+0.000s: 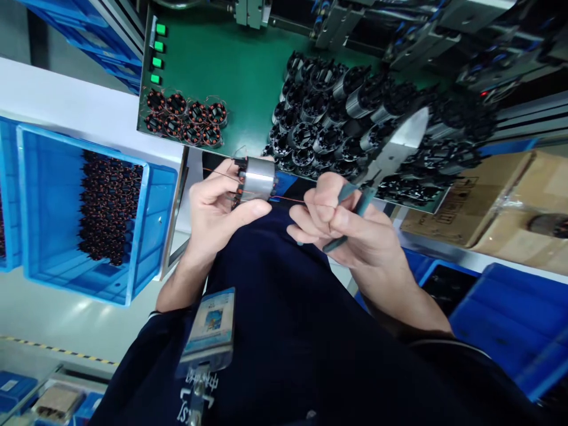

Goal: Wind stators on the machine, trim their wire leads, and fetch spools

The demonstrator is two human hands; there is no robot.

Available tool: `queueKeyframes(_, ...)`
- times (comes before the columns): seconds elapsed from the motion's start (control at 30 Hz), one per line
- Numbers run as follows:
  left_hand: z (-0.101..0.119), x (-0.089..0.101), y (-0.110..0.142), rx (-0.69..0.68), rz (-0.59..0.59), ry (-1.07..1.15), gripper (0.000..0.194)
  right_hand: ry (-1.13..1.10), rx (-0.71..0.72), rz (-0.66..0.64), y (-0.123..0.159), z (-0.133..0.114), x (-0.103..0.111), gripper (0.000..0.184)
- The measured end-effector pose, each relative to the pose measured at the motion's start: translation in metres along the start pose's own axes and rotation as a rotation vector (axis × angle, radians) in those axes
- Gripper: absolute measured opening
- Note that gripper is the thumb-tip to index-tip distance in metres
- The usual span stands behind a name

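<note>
My left hand (217,216) grips a wound motor stator (258,179) with a silver metal shell and black ends, my thumb across its near side. Thin copper wire (288,200) runs from the stator toward my right hand (348,222). That hand closes around the teal handles of a pair of wire cutters (393,151), whose silver jaws point up and to the right, over the rows of stators. The cutters' jaw tips do not touch the stator in this view.
A green tray (231,59) holds several copper-wound stators (186,118) and many black stators (328,112). A blue crate (146,228) of wound parts stands at left. Cardboard boxes (497,201) and another blue crate (510,319) sit at right, with machinery at the top.
</note>
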State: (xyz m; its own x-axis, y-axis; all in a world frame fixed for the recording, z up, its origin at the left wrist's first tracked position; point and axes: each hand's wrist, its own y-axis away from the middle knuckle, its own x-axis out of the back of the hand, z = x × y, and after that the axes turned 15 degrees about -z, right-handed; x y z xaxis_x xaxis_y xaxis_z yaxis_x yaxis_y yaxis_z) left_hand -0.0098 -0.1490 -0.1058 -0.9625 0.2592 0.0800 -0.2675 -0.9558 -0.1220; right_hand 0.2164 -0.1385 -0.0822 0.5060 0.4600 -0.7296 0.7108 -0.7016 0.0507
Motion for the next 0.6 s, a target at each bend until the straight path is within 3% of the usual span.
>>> queueKeyframes(0.1, -0.002, -0.015, 0.009, 0.171, 0.065, 0.321, 0.061, 0.112, 0.013, 0.063, 0.004, 0.001, 0.002, 0.037)
queueKeyframes(0.17, 0.000, -0.021, 0.011, 0.224, 0.095, 0.383, 0.064, 0.251, 0.018, 0.134, 0.007, 0.003, 0.005, 0.038)
queueKeyframes(0.33, 0.007, -0.027, 0.002, 0.112, 0.241, 0.393, 0.044, 0.786, 0.095, 0.327, 0.026, 0.009, 0.003, 0.027)
queueKeyframes(0.5, 0.009, -0.031, -0.003, 0.027, 0.295, 0.405, 0.038, 1.110, 0.049, 0.047, 0.029, 0.020, -0.013, 0.022)
queueKeyframes(0.6, 0.008, -0.033, 0.001, 0.057, 0.298, 0.303, 0.043, 1.156, 0.034, 0.068, 0.017, 0.027, -0.017, 0.020)
